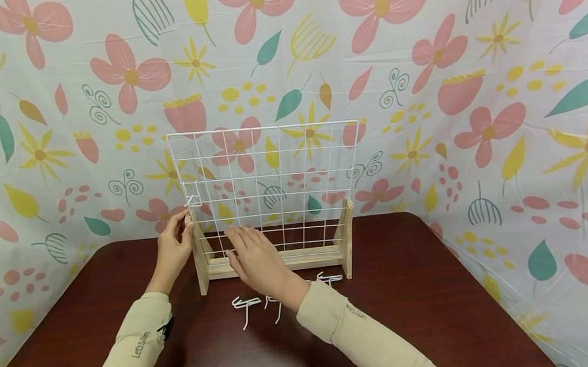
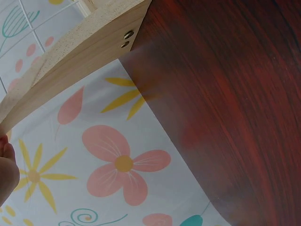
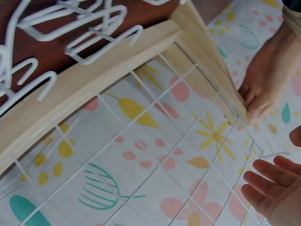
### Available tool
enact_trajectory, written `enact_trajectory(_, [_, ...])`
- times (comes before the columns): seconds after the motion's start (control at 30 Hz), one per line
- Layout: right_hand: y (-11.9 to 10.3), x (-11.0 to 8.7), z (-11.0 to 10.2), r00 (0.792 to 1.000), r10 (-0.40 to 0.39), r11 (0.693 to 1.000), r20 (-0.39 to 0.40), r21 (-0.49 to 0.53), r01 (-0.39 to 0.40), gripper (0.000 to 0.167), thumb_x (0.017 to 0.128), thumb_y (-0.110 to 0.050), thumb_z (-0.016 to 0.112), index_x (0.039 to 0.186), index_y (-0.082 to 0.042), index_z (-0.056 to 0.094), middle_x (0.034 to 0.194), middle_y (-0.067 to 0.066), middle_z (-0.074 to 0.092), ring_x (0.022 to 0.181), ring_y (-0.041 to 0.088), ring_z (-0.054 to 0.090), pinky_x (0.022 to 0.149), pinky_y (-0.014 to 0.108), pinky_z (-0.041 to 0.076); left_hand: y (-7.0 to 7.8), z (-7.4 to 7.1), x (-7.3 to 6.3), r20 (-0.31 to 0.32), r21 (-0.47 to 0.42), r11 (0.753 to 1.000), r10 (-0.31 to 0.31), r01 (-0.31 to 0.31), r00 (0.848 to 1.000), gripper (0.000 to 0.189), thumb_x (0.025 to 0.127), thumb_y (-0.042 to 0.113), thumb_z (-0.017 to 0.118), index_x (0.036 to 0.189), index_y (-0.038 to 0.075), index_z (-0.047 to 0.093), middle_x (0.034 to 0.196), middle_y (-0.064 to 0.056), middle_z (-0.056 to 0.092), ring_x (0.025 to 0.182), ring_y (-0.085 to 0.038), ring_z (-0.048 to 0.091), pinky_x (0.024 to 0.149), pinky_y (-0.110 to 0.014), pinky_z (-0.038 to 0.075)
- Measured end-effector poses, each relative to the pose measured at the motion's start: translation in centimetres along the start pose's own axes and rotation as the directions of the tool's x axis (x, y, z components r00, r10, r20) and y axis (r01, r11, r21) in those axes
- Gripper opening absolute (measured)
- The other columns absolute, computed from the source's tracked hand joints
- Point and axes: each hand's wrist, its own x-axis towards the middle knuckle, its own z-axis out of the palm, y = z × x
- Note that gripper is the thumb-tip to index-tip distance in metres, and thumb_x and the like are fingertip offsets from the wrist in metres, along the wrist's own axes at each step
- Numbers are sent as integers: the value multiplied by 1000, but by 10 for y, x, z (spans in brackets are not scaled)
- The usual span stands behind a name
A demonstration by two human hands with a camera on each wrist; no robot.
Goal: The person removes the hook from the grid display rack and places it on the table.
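A white wire grid (image 1: 263,128) stands upright in a wooden stand (image 1: 200,265) on the table. My left hand (image 1: 173,250) pinches the top of the stand's left side piece between thumb and fingers; the right wrist view shows this left hand (image 3: 268,73) at the wood's end. One white wire hook (image 1: 194,201) hangs on the grid's left edge, just above those fingers. In front of the grid my right hand (image 1: 260,263) is held with fingers loosely extended and nothing in them. Two screw heads show on the wooden side piece (image 2: 70,70) in the left wrist view.
Several white wire hooks (image 1: 247,303) lie on the dark red-brown table (image 1: 400,309) before the stand, partly hidden by the right forearm. Behind the table hangs a flower-patterned cloth (image 1: 319,69), which also runs along the right side.
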Motion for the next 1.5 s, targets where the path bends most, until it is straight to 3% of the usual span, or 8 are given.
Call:
enact_trajectory(0.2, [-1, 14, 0, 998, 54, 993, -28, 109, -50, 40, 97, -18, 57, 129, 5, 50, 125, 17, 60, 118, 29, 56, 106, 36, 38, 1, 1, 1, -22, 12, 1000, -5, 5, 1000, 35, 96, -6, 51, 129, -15, 49, 117, -35, 58, 99, -16, 54, 77, -4, 39])
enact_trajectory(0.43, [-5, 32, -1, 991, 128, 975, 29, 180, -131, 45, 99, -20, 54, 133, 7, 47, 134, 19, 54, 126, 30, 49, 107, 37, 37, -33, 5, 5, -22, 9, 1000, -11, 12, 1000, 37, 97, 1, 52, 133, -9, 50, 118, -30, 59, 100, -17, 55, 76, -3, 38])
enact_trajectory(0.63, [-12, 44, -1, 987, 151, 951, 53, 264, -160, 48, 100, -22, 51, 136, 8, 43, 136, 22, 50, 130, 30, 45, 109, 38, 35, -41, 5, 4, -14, 4, 1000, -13, 13, 1000, 38, 98, 6, 53, 134, -5, 50, 118, -27, 61, 102, -22, 56, 76, -3, 38])
enact_trajectory(0.77, [-16, 50, 2, 984, 174, 925, 49, 334, -180, 50, 101, -23, 51, 137, 10, 41, 139, 22, 48, 132, 30, 43, 111, 35, 31, -35, 5, 3, -20, -11, 1000, -17, 17, 1000, 37, 97, 1, 54, 132, -8, 51, 117, -30, 60, 100, -15, 56, 76, -2, 38])
enact_trajectory(0.9, [-21, 57, 4, 975, 214, 891, 64, 396, -222, 53, 101, -25, 49, 140, 8, 36, 143, 21, 44, 134, 29, 39, 111, 35, 32, -16, 3, 0, -24, -24, 1000, -10, 10, 1000, 35, 95, -6, 52, 129, -13, 50, 111, -34, 59, 91, 4, 50, 72, -3, 39])
enact_trajectory(1.07, [-27, 64, 7, 964, 255, 861, 81, 435, -264, 55, 102, -25, 49, 143, 9, 32, 145, 24, 39, 136, 29, 36, 110, 35, 32, 0, 1, -4, -16, -19, 1000, -10, 10, 1000, 34, 94, -9, 49, 127, -15, 50, 106, -35, 58, 84, 9, 48, 70, -5, 40])
enact_trajectory(1.23, [-32, 70, 13, 945, 315, 832, 93, 452, -322, 56, 101, -25, 50, 143, 8, 33, 146, 23, 39, 135, 29, 38, 107, 35, 36, 3, 1, -5, -15, -26, 999, -23, 23, 1000, 33, 95, -8, 49, 127, -15, 50, 113, -35, 58, 87, 12, 47, 71, -2, 39])
enact_trajectory(1.5, [-37, 81, 15, 913, 386, 796, 131, 452, -401, 55, 103, -30, 46, 144, 4, 31, 146, 20, 40, 133, 26, 41, 102, 33, 42, 0, 1, -3, -27, -20, 1000, 15, -15, 1000, 33, 94, -8, 51, 126, -15, 51, 111, -34, 59, 83, 12, 47, 69, -4, 39])
